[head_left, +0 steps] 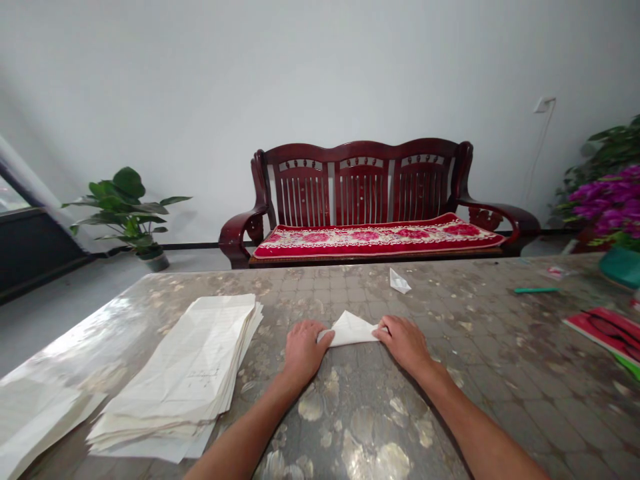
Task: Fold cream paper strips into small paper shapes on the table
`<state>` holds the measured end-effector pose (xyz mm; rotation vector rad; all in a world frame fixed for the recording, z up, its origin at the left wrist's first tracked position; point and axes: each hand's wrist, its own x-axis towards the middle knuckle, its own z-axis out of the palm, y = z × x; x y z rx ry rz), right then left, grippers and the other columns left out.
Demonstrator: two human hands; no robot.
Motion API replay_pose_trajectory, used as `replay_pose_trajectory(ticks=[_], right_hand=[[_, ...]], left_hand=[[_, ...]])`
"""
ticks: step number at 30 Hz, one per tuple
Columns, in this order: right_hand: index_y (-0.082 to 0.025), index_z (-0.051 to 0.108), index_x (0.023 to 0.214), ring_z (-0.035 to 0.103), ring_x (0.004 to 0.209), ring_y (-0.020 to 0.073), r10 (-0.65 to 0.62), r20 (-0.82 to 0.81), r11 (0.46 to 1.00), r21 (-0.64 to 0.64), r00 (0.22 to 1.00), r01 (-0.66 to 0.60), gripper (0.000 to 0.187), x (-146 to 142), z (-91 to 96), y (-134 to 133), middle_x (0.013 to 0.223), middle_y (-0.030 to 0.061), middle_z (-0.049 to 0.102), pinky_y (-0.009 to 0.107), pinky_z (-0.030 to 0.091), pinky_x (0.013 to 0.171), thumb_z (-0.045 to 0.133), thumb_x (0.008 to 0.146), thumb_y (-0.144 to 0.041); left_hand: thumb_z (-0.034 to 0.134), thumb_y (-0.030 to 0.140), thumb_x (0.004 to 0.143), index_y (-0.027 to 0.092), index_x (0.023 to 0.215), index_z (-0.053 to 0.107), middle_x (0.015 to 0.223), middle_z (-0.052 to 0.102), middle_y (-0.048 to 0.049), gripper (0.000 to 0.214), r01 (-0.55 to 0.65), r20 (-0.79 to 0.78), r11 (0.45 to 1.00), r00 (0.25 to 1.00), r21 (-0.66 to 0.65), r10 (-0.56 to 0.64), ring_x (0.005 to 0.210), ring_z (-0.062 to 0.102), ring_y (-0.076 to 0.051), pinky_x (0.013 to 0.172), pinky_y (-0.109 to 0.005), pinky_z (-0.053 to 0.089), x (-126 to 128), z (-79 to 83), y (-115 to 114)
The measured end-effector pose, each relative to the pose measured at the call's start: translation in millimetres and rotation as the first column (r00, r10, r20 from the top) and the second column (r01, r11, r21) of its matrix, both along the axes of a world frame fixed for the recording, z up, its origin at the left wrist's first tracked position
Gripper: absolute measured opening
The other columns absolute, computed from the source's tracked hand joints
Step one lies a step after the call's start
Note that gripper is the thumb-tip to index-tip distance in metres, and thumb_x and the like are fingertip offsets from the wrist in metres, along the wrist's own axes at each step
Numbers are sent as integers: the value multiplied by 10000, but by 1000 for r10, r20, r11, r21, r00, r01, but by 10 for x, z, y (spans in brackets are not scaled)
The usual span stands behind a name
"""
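Note:
A folded sheet of white paper (351, 329) lies on the table between my two hands, with a peak at its far side and a long straight near edge. My left hand (307, 347) grips its left end, thumb on top. The right end is pinched by my right hand (401, 340), thumb and fingers closed on it. Beyond my right hand a small folded paper boat (399, 281) rests on the table. The fingers under the paper are partly hidden.
Stacked paper sheets (180, 373) lie left of my arms, with more loose sheets (35, 420) at the far left. To the right are a green pen (536, 291), a red book (595, 327) with glasses (617, 331) on it, and a flowerpot (620, 267). A wooden bench (357, 190) stands behind the table.

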<state>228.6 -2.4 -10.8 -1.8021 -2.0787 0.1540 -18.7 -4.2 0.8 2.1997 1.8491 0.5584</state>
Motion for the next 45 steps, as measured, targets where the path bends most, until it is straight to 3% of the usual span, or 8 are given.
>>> replay_pose_trajectory(ticks=[9,18,22,27,31,34,39,45], right_hand=[[-226,621,812,594,813,178,42,34,999,28,999,-43,150,16,-18,7,849,2,690,286,299,694,558,903,-328],[-220,593,787,599,769,166,50,139,997,46,989,-57,201,2,-26,98,817,9,689,283,280,662,560,929,-358],[-218,590,784,602,758,170,53,164,997,45,985,-62,211,3,-33,128,811,9,693,286,270,649,574,924,-375],[-216,585,778,590,718,171,57,154,996,53,986,-66,207,-13,-37,135,781,18,682,285,248,615,577,921,-365],[-216,589,774,577,721,160,65,82,998,17,995,-66,193,23,-17,142,780,11,671,268,261,616,579,909,-355],[-215,603,767,567,745,150,115,-41,992,-39,993,-117,237,132,0,163,805,4,653,254,293,629,517,927,-367],[-195,596,735,538,721,134,233,-186,957,-133,955,-259,134,321,-16,229,797,-8,587,237,340,635,613,805,-308],[-197,575,723,529,718,129,207,-170,963,-138,963,-232,158,312,-8,245,791,-15,570,235,320,628,580,832,-311]], left_hand=[[660,276,793,196,659,636,938,657,-32,159,25,84,1000,996,18,-26,968,576,-218,888,-346,404,-63,-40,-52],[611,235,804,196,706,576,949,607,-46,110,59,57,994,996,94,-64,970,548,-228,915,-394,412,-43,-145,-75],[595,200,828,196,876,612,1049,601,-71,52,66,-13,987,998,145,-65,1034,545,-239,927,-411,435,-34,-178,-101],[540,128,894,291,1295,513,1447,424,-101,434,429,-297,844,892,323,-340,1334,371,-283,1096,-526,308,48,-120,-93],[541,182,926,286,1286,515,1267,565,-80,376,641,-405,737,745,214,-530,1186,485,-237,1045,-425,388,112,-16,-54],[535,171,929,250,1290,511,1094,615,-60,370,656,-424,746,712,117,-560,1032,534,-211,923,-333,449,129,17,-43],[492,144,943,276,1321,485,1115,600,-28,401,617,-414,784,730,60,-543,994,538,-184,856,-268,443,128,-6,-53],[478,103,924,302,1397,410,1109,592,-37,518,594,-402,802,751,64,-524,967,549,-186,849,-284,451,137,-18,-75]])
